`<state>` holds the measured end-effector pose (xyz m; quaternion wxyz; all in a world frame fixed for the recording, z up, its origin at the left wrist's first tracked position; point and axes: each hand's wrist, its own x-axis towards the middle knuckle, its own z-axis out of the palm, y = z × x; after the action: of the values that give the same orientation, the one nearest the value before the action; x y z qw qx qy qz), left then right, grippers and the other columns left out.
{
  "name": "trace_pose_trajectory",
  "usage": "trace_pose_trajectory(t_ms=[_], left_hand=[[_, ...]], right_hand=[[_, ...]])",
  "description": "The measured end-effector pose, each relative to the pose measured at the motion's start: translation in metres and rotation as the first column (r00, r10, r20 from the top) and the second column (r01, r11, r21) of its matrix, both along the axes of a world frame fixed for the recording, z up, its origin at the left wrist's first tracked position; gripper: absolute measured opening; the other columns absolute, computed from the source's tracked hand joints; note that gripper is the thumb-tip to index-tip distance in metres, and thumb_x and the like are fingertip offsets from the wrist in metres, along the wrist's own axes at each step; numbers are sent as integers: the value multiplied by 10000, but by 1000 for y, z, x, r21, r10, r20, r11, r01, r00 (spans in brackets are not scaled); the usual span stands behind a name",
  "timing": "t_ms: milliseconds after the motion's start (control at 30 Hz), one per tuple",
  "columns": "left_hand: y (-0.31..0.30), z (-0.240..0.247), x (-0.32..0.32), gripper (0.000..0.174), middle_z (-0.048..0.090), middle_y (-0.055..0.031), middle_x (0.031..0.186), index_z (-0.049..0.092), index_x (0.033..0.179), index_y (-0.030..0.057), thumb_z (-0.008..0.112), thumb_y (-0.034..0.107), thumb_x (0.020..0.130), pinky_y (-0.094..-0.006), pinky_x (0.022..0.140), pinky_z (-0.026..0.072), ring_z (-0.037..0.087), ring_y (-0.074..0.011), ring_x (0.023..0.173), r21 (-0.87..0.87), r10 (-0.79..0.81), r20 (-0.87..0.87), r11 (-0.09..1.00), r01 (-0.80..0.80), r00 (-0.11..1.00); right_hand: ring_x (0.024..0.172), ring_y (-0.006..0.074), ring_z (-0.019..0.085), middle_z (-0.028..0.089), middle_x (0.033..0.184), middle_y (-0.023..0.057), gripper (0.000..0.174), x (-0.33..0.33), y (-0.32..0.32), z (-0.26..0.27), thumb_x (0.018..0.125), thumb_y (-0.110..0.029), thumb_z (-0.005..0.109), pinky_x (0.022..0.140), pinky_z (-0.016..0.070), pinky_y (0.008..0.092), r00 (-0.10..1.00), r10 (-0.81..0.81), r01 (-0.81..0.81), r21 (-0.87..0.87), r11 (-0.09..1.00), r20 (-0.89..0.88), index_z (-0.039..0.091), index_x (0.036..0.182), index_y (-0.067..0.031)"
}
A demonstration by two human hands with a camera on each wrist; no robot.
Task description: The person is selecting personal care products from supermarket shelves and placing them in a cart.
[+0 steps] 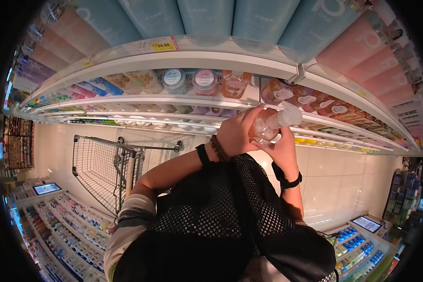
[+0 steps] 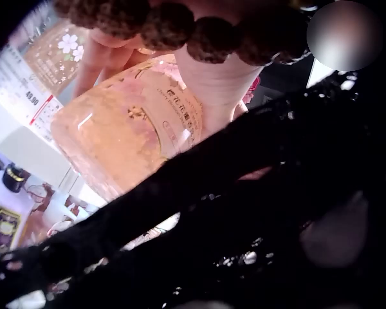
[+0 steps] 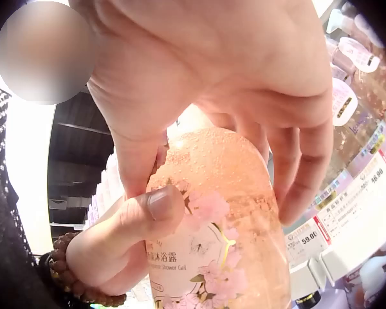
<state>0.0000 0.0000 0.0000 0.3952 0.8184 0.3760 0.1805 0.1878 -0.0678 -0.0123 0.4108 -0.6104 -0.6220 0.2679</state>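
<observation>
In the head view, a bottle of peach-coloured shower gel (image 1: 266, 126) with a clear pump top (image 1: 289, 115) is between both hands, in front of the shelves. My left hand (image 1: 238, 131) grips its side, thumb across the front. On the other side my right hand (image 1: 283, 149) holds it with thumb and fingers. From the right wrist, the bottle (image 3: 225, 174) shows pink blossoms and small bubbles; the right hand (image 3: 219, 64) arches over its upper part and the left thumb (image 3: 161, 206) presses near the label. The left wrist view shows the bottle's base end (image 2: 109, 135), partly covered by black mesh.
A shelf edge (image 1: 207, 58) with price tags runs above the hands, large blue bottles (image 1: 204, 21) over it. Similar amber bottles (image 1: 310, 99) line the lower shelf, beside two round-lidded jars (image 1: 205, 82). A wire shopping cart (image 1: 103, 164) stands to the left.
</observation>
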Motion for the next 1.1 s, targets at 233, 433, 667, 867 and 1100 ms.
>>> trace_pose_trajectory(t_ms=[233,433,667,867,1100], left_hand=[[53,-17,-74,606,680,-103,1166,624,1241,99,861,355,745,-490,973,438,594,-325,1114,733,235,201,608,-305,951],[102,9,-45,622,695,-110,1067,631,1187,81,862,417,718,-492,977,414,599,-363,1075,669,237,73,709,-224,969],[129,6,-34,568,683,-145,1031,648,1212,51,868,293,747,-387,751,541,674,-303,873,427,200,75,879,-213,977],[131,0,-40,504,689,-156,1034,640,1197,25,843,218,778,-385,762,550,681,-297,869,351,199,78,912,-213,977],[136,8,-44,510,694,-160,1035,648,1174,24,866,212,753,-387,777,551,682,-313,884,443,148,146,874,-199,978]], right_hand=[[1196,314,610,604,1340,172,814,3,16,0,613,-235,956,925,534,404,995,-83,93,234,968,-55,579,1314,-61],[1291,399,551,491,1471,203,798,-5,49,-1,667,-168,929,1061,475,449,995,90,-56,561,826,-33,528,1352,-85],[1293,369,560,500,1467,190,742,-9,65,9,685,-178,916,1039,491,424,996,70,-85,502,861,49,567,1331,-69],[1262,378,575,551,1411,185,714,-12,75,15,667,-133,894,1011,500,421,985,36,-114,476,872,169,587,1307,-50],[1241,365,580,589,1341,166,679,-3,84,29,678,-81,849,1000,500,427,982,142,-173,300,938,123,577,1300,-61]])
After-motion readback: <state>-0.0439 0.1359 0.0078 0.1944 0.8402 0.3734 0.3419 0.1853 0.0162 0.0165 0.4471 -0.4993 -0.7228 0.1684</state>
